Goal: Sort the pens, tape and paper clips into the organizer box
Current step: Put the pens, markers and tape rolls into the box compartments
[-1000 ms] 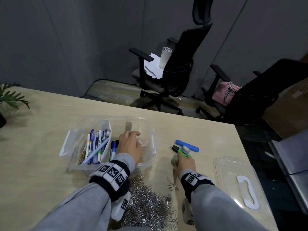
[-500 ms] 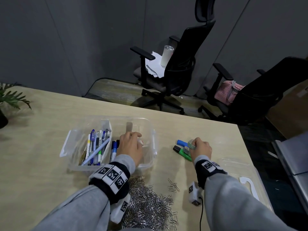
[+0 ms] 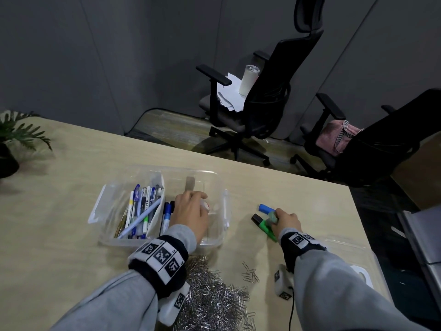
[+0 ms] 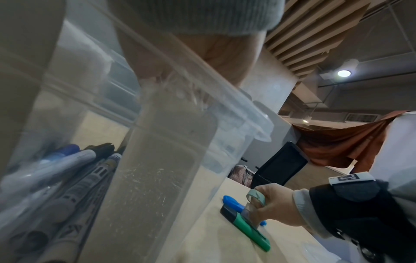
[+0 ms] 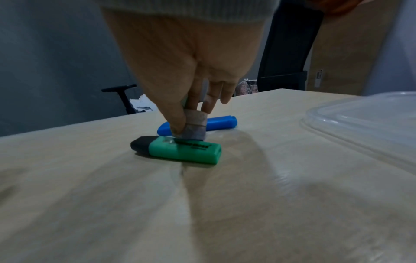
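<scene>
The clear organizer box (image 3: pixel 225 206) stands on the desk with pens (image 3: pixel 140 211) in its left compartment and markers (image 3: pixel 167 213) in the middle one. My left hand (image 3: pixel 200 201) is inside the right compartment, fingers curled over a small white object (image 3: pixel 205 206). To the right, my right hand (image 3: pixel 274 217) pinches a small clear tape roll (image 3: pixel 272 216) just above a green highlighter (image 3: pixel 263 225) and a blue highlighter (image 3: pixel 266 208) lying on the desk. The right wrist view shows thumb and fingers of that hand (image 5: pixel 191 121) around the tape roll (image 5: pixel 195 126), touching the green highlighter (image 5: pixel 186 151).
A large heap of silver paper clips (image 3: pixel 210 297) lies near the desk's front edge, with a few strays (image 3: pixel 250 274). The box's clear lid (image 3: pixel 346 244) lies at the right, partly under my arm. A potted plant (image 3: pixel 14 134) is far left; office chairs stand beyond the desk.
My right hand moved from the near side of the highlighters out to the right and took hold of the tape roll. The left hand stayed in the box.
</scene>
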`<state>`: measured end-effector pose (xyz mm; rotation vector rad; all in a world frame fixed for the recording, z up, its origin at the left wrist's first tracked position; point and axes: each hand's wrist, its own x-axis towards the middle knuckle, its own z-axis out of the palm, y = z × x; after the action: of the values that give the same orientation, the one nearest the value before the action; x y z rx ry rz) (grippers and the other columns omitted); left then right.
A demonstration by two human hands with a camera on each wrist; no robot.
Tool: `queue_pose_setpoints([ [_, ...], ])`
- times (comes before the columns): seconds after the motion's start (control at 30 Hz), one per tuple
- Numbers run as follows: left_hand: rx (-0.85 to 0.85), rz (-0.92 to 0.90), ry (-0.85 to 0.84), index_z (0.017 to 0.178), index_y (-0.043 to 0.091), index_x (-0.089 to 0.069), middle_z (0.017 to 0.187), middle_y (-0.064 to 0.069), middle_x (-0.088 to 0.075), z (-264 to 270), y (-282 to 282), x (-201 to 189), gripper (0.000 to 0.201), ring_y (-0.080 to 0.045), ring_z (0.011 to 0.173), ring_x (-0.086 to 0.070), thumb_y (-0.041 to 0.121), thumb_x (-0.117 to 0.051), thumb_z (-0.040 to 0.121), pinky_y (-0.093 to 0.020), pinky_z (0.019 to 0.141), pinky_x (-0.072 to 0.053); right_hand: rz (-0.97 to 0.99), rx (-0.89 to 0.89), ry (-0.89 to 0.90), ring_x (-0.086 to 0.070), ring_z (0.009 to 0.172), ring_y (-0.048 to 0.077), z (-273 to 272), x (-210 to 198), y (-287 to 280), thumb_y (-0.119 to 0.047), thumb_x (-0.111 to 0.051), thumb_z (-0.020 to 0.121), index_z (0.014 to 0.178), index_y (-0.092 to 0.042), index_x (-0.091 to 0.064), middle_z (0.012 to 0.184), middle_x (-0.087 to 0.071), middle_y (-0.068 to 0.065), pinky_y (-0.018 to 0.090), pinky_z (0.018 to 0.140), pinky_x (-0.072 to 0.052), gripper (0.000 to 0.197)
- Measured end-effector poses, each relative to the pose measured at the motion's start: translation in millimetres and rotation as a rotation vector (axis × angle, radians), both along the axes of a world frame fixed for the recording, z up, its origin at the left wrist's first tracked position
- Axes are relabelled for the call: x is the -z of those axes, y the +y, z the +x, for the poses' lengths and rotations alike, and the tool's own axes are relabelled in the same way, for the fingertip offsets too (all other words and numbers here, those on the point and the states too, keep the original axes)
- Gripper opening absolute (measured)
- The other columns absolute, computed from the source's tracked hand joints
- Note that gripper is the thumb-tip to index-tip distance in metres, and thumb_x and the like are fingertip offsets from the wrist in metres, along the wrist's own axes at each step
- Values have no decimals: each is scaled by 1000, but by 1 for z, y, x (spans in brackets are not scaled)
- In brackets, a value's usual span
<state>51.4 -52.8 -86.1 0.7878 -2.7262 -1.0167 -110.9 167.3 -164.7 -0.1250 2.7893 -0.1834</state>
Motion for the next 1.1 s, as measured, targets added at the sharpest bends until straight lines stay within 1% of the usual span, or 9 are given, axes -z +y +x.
queue_pose_setpoints([
  [0.07, -20, 13, 15, 124, 21, -47, 132, 2, -42, 0, 1, -1, 34, -14, 126, -31, 9, -43, 92, -28, 103, -31, -103, 64, 24, -55, 78, 35, 5, -10, -6, -35, -57, 87, 89, -23, -55, 92, -50, 12, 29, 71, -47, 13],
  [0.13, -49, 28, 32, 128, 19, -44, 135, 0, -41, 0, 1, -3, 37, -16, 128, -30, 8, -42, 93, -29, 104, -30, -271, 119, 97, -56, 77, 36, 9, -22, -19, -29, -59, 86, 68, -24, -45, 84, -51, 12, 33, 71, -51, 23],
  [0.2, -76, 51, 45, 131, 18, -41, 137, -2, -40, -1, 0, -3, 40, -18, 130, -30, 7, -43, 92, -31, 106, -30, -501, 127, 209, -57, 82, 35, 17, -44, -39, -26, -64, 85, 65, -27, -42, 88, -53, 13, 35, 72, -52, 29],
  [0.33, -112, 78, 32, 136, 14, -37, 138, -6, -39, -1, -1, -3, 48, -22, 130, -31, 4, -46, 90, -34, 107, -29, -836, -104, 293, -46, 79, 12, 56, -98, -87, -20, -69, 85, 80, -21, -49, 94, -50, 4, 4, 67, -35, 21],
  [0.5, -135, 85, 38, 140, 10, -29, 133, -9, -43, 0, -1, -2, 60, -26, 127, -35, -1, -48, 85, -35, 103, -31, -789, -360, 136, -54, 91, 22, 80, -98, -128, -30, -70, 83, 89, -10, -58, 96, -62, 10, 26, 74, -40, 24],
  [0.73, -92, 60, 26, 144, 11, -25, 134, -11, -42, -1, -2, 0, 62, -27, 126, -36, 4, -49, 87, -36, 103, -33, -682, -471, 140, -52, 114, 19, 82, -94, -124, -21, -67, 84, 99, -18, -69, 117, -61, 4, 26, 98, -37, 15],
  [0.83, -100, 36, 22, 141, 11, -28, 133, -11, -42, -1, -1, 0, 57, -27, 125, -36, 5, -47, 88, -37, 100, -33, -678, -449, 122, -45, 126, 16, 77, -94, -115, -21, -67, 85, 108, -21, -68, 132, -51, 4, 27, 106, -32, 23],
  [0.97, -91, 25, 6, 143, 13, -26, 135, -9, -40, 0, 1, -4, 56, -25, 126, -34, 5, -45, 90, -36, 103, -31, -750, -304, 179, -52, 116, 17, 65, -84, -96, -20, -65, 86, 112, -18, -64, 123, -55, 1, 26, 101, -39, 26],
  [1.1, -66, 23, -4, 139, 13, -31, 135, -8, -38, 1, 1, -4, 51, -24, 126, -33, 4, -42, 90, -36, 102, -32, -501, -100, 168, -46, 122, 21, 43, -52, -62, -21, -60, 89, 117, -18, -59, 129, -51, 3, 28, 102, -35, 28],
])
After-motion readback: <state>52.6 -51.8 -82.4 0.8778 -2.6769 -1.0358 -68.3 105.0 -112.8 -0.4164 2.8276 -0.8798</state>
